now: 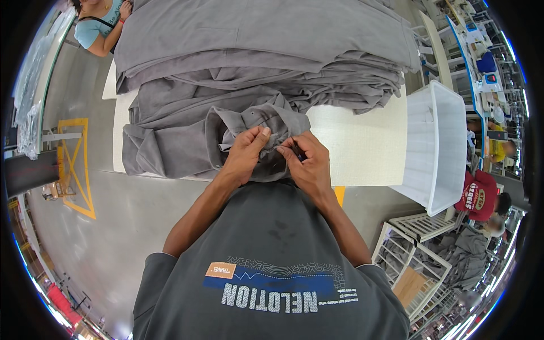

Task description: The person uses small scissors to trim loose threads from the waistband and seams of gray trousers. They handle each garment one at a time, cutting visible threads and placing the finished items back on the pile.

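A grey fabric garment (170, 148) lies bunched at the near edge of the table, its round opening turned up towards me. At that opening, my left hand (244, 153) pinches the cloth between thumb and fingers. Close beside it, my right hand (309, 163) has thumb and forefinger together at the same fabric. A small dark object (301, 155) shows inside the curled right fingers; most of it is hidden, so its kind is unclear. Behind my hands rises a thick stack of grey garments (272, 38), its folded layers hanging unevenly at the front.
The pale tabletop (359, 144) shows to the right. A white plastic bin (433, 148) stands against its right end. Nearby is a white slatted cart (412, 259) with grey cloth. One person (100, 29) stands at the far left, another in a red shirt (480, 195) at the right.
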### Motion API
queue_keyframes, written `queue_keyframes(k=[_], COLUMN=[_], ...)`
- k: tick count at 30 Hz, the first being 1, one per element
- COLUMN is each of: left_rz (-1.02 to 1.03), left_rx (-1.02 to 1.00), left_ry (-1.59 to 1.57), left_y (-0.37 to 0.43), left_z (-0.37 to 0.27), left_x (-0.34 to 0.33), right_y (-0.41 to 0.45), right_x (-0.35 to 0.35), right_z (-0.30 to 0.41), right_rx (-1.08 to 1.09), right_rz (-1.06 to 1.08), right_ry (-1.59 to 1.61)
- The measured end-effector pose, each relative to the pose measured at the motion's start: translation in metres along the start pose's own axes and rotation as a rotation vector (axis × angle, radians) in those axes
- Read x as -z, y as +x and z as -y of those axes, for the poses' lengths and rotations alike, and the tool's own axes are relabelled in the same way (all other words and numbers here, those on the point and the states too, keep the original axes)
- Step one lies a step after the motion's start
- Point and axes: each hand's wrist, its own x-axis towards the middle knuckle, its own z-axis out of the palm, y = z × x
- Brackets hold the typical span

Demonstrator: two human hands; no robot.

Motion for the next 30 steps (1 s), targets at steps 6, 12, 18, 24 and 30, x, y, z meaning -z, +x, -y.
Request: queue_keyframes(k=[6, 12, 18, 24, 30], left_rz=[-0.054, -0.067, -0.016, -0.099, -0.114], left_rx=[0.002, 0.030, 0.025, 0.044, 0.087], left_ry=[-0.095, -0.170, -0.172, -0.149, -0.126], left_y=[0.002, 0.005, 0.006, 0.003, 0.008], left_z=[0.004, 0.008, 0.011, 0.003, 0.006], left_x=[-0.003, -0.001, 0.007, -0.004, 0.002], right_y=[-0.003, -0.003, -0.005, -0.008, -0.010], right_x=[0.000, 0.002, 0.004, 0.007, 0.010], right_z=[-0.005, -0.003, -0.004, 0.001, 0.013], right_rx=[-0.094, -0.120, -0.168, -0.154, -0.218], right_rz=[0.013, 0.110, 0.151, 0.164, 0.178], right_ry=[0.109, 0.103, 0.182, 0.162, 0.172])
